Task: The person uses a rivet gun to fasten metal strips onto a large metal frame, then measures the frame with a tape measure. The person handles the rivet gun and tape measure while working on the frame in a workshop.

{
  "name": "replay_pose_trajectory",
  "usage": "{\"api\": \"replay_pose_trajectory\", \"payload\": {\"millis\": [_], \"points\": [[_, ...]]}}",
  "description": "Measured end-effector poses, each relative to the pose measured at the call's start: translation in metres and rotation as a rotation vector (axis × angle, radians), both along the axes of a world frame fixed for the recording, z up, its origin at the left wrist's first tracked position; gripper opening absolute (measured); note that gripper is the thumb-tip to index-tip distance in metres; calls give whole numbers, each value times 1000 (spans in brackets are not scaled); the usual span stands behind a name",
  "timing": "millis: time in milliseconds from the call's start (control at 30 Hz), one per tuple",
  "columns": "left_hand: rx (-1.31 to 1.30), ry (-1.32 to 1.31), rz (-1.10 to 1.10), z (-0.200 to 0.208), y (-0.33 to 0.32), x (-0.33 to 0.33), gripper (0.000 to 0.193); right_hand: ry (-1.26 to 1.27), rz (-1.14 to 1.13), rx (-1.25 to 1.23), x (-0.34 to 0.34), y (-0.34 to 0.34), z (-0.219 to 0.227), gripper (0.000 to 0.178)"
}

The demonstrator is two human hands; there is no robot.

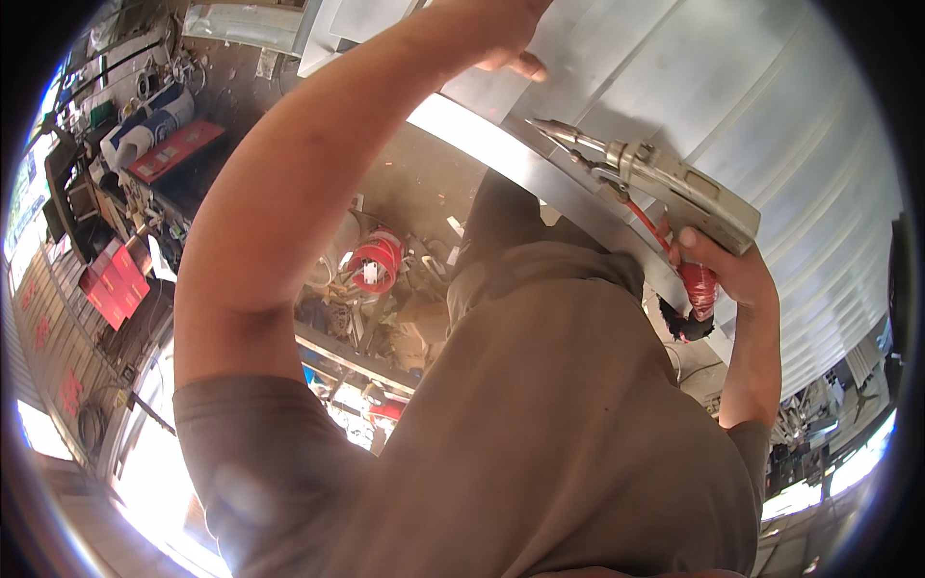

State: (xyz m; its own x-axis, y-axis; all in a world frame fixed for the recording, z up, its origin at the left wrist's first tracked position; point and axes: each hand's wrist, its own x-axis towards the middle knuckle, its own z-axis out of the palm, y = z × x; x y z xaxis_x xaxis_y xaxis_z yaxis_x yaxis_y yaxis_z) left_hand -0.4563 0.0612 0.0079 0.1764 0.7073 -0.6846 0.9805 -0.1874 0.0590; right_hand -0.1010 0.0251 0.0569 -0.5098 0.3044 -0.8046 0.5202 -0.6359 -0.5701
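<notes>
My right hand (pixel 725 265) is closed around the grip of a welding gun (pixel 684 188). The gun has a grey metal body, a narrow nozzle pointing left, and a red tube along its side. Red wrapping (pixel 699 289) covers its grip. Beneath the gun lies a large silver metal panel (pixel 732 87) with ribs, and the nozzle tip is close to its near edge; I cannot tell whether they touch. My left hand (pixel 511 43) reaches over the panel at the top, with its thumb stretched out. The picture's upper edge cuts off most of its fingers.
A red bucket (pixel 376 262) stands among scraps on the floor, below the panel's left side. Farther left are a red-topped box (pixel 175 151) and red sheets (pixel 114 286). Clutter (pixel 819 414) lies at the lower right, beyond my right arm.
</notes>
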Motion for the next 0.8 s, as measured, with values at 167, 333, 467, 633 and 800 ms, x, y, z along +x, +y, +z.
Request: {"api": "replay_pose_trajectory", "payload": {"millis": [167, 333, 467, 633, 800], "points": [[384, -394, 148, -4, 8, -49, 60, 105, -74, 145, 14, -24, 4, 61], [746, -426, 790, -3, -10, -134, 72, 147, -169, 128, 10, -40, -14, 63], [808, -342, 773, -24, -47, -156, 84, 159, -217, 84, 10, -37, -38, 62], [722, -346, 725, -40, -62, -147, 88, 210, -275, 5, 18, -31, -61, 60], [680, -204, 427, -39, -28, -132, 107, 212, -311, -40, 19, -27, -77, 57]]}}
